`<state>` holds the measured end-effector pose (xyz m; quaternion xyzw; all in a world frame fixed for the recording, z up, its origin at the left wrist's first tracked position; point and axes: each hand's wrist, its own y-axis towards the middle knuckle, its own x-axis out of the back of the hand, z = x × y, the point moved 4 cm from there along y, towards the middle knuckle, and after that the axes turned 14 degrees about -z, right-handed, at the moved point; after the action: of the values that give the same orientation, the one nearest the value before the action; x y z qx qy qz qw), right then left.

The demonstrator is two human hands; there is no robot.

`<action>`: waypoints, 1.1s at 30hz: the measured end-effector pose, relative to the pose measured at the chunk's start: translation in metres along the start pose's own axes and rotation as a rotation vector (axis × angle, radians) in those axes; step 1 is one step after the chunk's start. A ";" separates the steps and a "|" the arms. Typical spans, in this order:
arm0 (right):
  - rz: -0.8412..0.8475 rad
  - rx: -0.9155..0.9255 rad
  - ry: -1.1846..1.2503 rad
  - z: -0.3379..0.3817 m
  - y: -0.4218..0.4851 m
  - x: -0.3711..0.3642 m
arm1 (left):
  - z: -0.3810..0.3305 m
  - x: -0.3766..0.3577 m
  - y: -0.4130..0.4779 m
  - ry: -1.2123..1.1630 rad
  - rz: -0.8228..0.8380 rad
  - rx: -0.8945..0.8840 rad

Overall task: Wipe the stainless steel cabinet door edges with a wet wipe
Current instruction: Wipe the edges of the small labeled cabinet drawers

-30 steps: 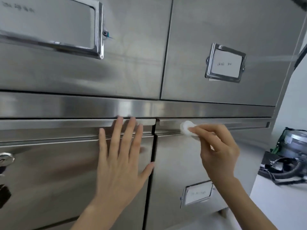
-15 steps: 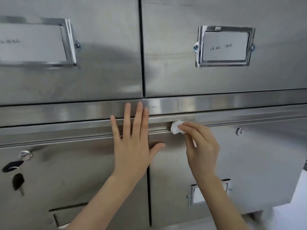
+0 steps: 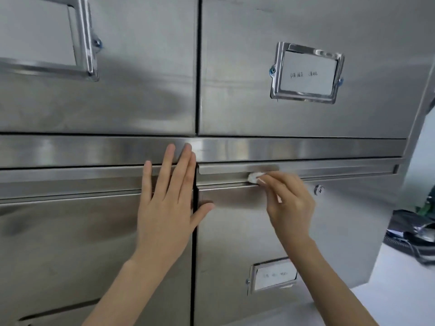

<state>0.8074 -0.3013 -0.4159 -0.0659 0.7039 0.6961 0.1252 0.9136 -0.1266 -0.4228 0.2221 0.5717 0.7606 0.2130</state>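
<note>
The right hand [image 3: 290,203] pinches the wet wipe [image 3: 253,177], now slid farther right along the door edge [image 3: 334,173]. The left hand [image 3: 164,208] stays pressed flat, fingers straight.

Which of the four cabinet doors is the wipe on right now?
The lower right door: the right hand pinches the wipe against its top edge; no other door has it.

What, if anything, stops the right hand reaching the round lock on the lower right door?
Probably nothing, so likely yes: the right hand pinches the wipe on the lower right door, and the lock sits just right of the hand, uncovered.
</note>
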 end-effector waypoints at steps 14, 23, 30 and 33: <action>0.066 -0.239 -0.055 0.006 0.001 0.005 | -0.011 0.001 0.003 -0.186 -0.014 0.131; 0.101 -0.266 -0.014 0.025 0.002 -0.007 | -0.027 0.000 0.009 -0.123 0.012 0.149; 0.140 -0.102 -0.040 -0.013 0.012 0.006 | -0.041 0.007 0.010 -0.101 0.004 0.164; 0.109 -0.322 -0.170 -0.077 0.018 0.033 | -0.064 0.006 0.018 -0.108 -0.003 0.081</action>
<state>0.7644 -0.3749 -0.4072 0.0122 0.5728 0.8086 0.1341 0.8704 -0.1781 -0.4206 0.2704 0.5902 0.7234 0.2351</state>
